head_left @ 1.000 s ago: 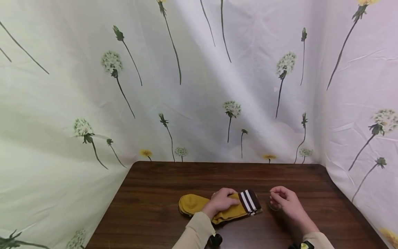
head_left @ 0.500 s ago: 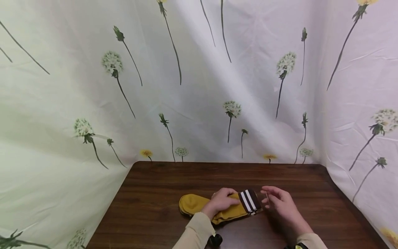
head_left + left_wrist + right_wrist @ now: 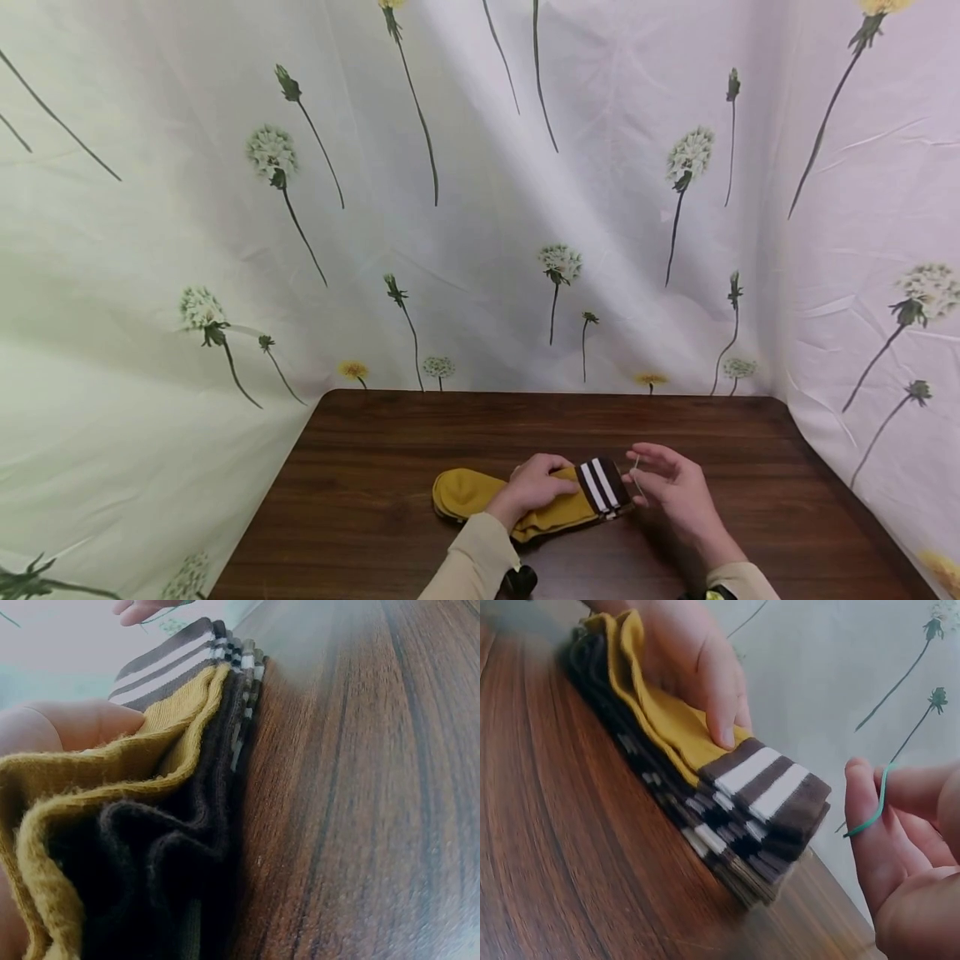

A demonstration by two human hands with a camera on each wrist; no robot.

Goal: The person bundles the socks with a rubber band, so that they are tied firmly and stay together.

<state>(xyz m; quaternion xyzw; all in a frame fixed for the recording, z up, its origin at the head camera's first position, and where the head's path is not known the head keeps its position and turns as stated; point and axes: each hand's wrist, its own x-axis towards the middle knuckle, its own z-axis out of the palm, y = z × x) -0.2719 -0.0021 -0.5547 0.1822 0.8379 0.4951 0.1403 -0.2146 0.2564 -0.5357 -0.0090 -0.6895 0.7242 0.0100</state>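
Observation:
A stack of folded socks (image 3: 467, 492) lies on the table, mustard yellow on top with a dark brown cuff (image 3: 600, 485) striped in white. My left hand (image 3: 534, 483) grips the stack across its middle. In the left wrist view, dark socks (image 3: 172, 847) show beneath the yellow pair (image 3: 45, 847). Just off the cuff end is my right hand (image 3: 678, 490), apart from the socks. A thin green rubber band (image 3: 883, 802) loops round its fingers, held there with fingers bent. The band's far side is hidden in the right wrist view.
The dark wood-grain table (image 3: 375, 433) extends round the socks on all sides. Behind and beside it hangs a white cloth (image 3: 480, 250) printed with dandelions. Dark wrist camera mounts (image 3: 519, 578) sit at the cuffs of both sleeves.
My right hand has moved left toward the sock cuffs, and its fingers have spread with the band between them. The left hand and the socks have stayed in place.

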